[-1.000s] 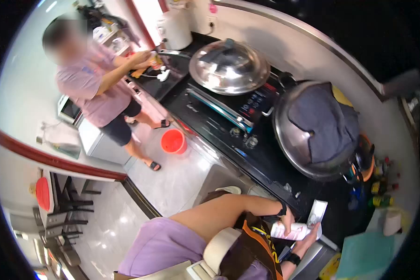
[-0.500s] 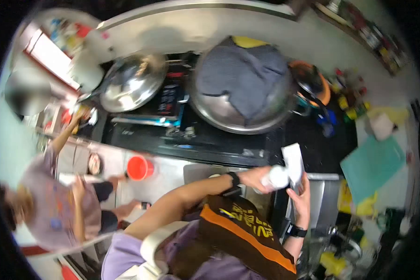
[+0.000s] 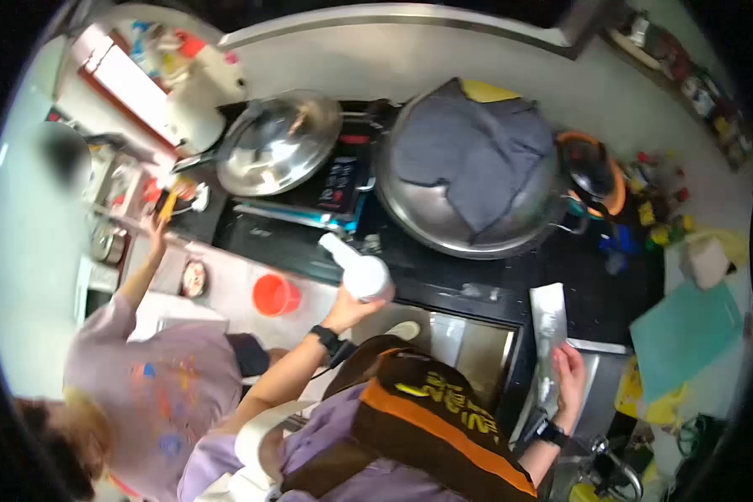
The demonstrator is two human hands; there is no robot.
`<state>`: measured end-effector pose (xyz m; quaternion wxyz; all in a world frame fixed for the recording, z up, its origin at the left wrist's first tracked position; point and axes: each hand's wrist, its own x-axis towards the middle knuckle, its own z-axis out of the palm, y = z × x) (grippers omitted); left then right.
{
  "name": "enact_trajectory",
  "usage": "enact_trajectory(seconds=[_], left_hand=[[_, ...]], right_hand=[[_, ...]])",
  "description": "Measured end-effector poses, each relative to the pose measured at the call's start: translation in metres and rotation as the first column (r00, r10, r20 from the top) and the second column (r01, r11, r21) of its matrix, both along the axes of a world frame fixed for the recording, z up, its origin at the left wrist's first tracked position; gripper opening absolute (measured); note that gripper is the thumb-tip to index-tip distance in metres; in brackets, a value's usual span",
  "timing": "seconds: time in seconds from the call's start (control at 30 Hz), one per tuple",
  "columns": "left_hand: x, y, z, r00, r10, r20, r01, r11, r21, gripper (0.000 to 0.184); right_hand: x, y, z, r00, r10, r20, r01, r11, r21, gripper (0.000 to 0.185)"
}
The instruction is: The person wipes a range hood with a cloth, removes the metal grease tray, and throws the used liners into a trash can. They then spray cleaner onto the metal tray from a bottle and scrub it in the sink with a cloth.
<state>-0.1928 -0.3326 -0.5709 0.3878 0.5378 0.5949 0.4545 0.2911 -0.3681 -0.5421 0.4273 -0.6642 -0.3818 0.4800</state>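
My left hand [image 3: 351, 311] grips a white bottle [image 3: 366, 279] whose long spout points up and left, over the counter's front edge. A black band circles that wrist. On the right, my right hand [image 3: 567, 376] holds a long, narrow packet [image 3: 549, 326], white at its top and clear or silvery below. The packet hangs beside the sink [image 3: 592, 368]. Ahead of both hands is a large steel wok lid or pan [image 3: 427, 230] with a grey cloth [image 3: 477, 151] draped over it. The bottle's lower part is hidden by my fingers.
A lidded steel wok [image 3: 280, 151] sits on an induction cooker [image 3: 340, 186] at left. Another person [image 3: 159, 385] stands at left, one arm reaching to the counter. A red bucket [image 3: 276, 295] is below. A green cutting board [image 3: 686, 335] leans at right.
My left hand has swung left with the white bottle, away from my right hand. My right hand and its packet sit slightly lower and further right. The other person appears closer in view.
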Motion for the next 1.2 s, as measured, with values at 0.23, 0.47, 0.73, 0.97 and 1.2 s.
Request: enact_trajectory(seconds=[0.23,0.47,0.73,0.97,1.2], left_hand=[[0.019,0.020,-0.050,0.989,0.130,0.074,-0.127,0.991,-0.042,0.045],[0.019,0.005,-0.043,0.974,0.221,0.054,-0.220,0.975,-0.022,0.054],[0.009,0.016,-0.037,0.991,0.131,-0.006,-0.131,0.991,0.013,0.065],[0.010,0.024,-0.027,0.996,0.061,0.061,-0.066,0.995,0.079,0.068],[-0.026,0.007,0.002,0.982,0.147,0.119,-0.169,0.965,0.202,0.072]], right_hand=[[0.057,0.078,0.017,0.966,0.115,0.233,-0.132,0.990,0.057,0.034],[0.124,0.180,-0.010,0.851,0.065,0.522,-0.047,0.998,-0.047,0.033],[0.154,0.235,-0.069,0.966,-0.249,-0.064,0.246,0.968,-0.050,0.034],[0.200,0.293,-0.150,0.976,-0.120,-0.181,0.126,0.992,0.020,0.033],[0.309,0.331,-0.215,0.835,-0.054,-0.547,-0.070,0.976,-0.204,0.052]])
